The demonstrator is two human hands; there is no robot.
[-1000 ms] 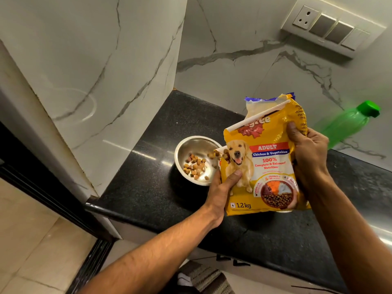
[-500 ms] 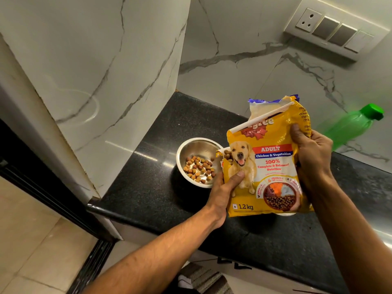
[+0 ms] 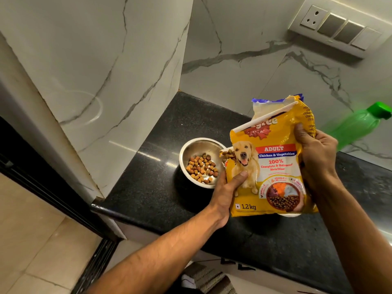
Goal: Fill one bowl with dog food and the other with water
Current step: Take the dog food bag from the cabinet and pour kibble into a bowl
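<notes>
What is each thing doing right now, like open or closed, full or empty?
dog food bag: open at a corner, tilted, kibble at the opening.
steel bowl: upright, partly filled with kibble.
green bottle: capped, leaning.
left hand: grips the bag.
right hand: grips the bag.

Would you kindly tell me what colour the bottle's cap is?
Green, like the bottle itself; the cap shows in the head view.
</notes>
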